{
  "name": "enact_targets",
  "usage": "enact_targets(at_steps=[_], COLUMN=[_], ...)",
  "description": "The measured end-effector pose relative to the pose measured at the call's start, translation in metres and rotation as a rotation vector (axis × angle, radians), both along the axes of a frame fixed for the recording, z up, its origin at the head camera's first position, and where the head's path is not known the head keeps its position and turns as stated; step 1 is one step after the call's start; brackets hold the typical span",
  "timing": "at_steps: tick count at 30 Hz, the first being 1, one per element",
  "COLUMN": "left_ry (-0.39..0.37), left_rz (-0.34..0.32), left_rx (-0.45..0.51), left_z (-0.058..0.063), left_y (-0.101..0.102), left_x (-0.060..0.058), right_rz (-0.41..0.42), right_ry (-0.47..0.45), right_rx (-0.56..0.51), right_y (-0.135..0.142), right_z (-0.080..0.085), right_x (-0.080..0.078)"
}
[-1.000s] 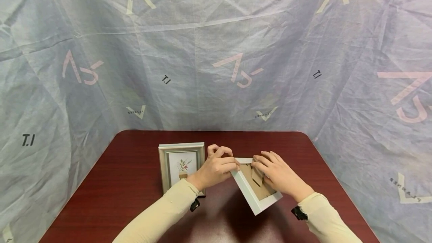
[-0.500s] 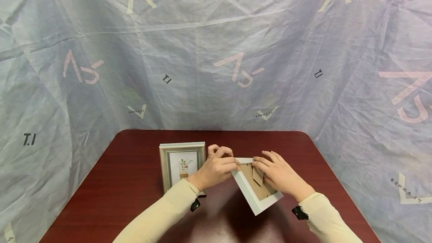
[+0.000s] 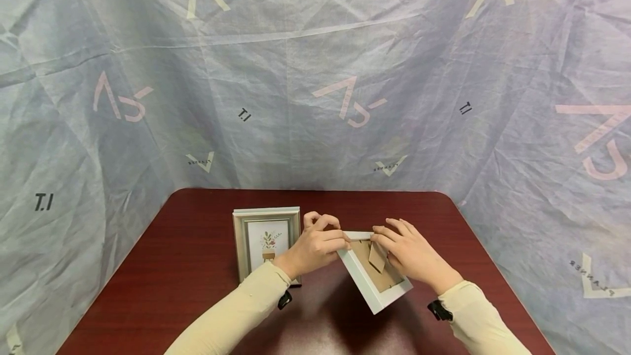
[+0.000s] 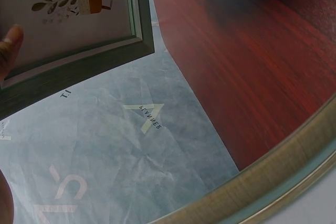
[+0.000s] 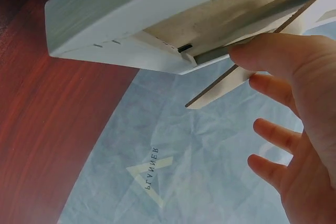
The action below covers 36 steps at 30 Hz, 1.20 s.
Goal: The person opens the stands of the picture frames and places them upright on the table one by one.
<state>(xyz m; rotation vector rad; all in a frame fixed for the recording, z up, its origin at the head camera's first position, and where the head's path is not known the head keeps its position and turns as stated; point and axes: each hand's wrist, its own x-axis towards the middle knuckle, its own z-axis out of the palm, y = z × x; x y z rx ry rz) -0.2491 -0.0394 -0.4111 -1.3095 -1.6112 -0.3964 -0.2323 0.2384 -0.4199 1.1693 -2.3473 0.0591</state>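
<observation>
My left hand point(image 3: 315, 242) grips the upper left corner of a white-edged picture frame point(image 3: 360, 278), held tilted above the table with its brown back toward me. Its front, with a potted-plant picture, shows in the left wrist view, where a fingertip point(image 4: 11, 45) lies over it. My right hand point(image 3: 414, 256) pinches the frame's easel-back leg point(image 3: 377, 259) between thumb and index finger. In the right wrist view this leg point(image 5: 218, 87) stands out at an angle from the backing, and the other fingers are spread apart.
A second, silver-gold picture frame point(image 3: 240, 251) stands upright at the left, partly behind my left forearm; its rim point(image 4: 283, 166) is close to the left wrist camera. The dark red table point(image 3: 197, 256) ends at a grey printed cloth point(image 3: 296, 141) behind and at both sides.
My right hand has shifted slightly right, and the leg has swung a little further from the backing. The left hand and the held frame look almost unmoved.
</observation>
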Motion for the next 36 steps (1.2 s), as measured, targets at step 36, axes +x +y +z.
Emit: enact_targets(at_steps=[36], left_ry=[0.001], left_rz=[0.006], left_rx=[0.003], left_z=[-0.0033], left_y=[0.0003], left_x=[0.0018], right_rz=[-0.018], right_ry=[0.049], right_rx=[-0.058], right_y=[0.0039], right_z=[0.0087], right_x=[0.0050])
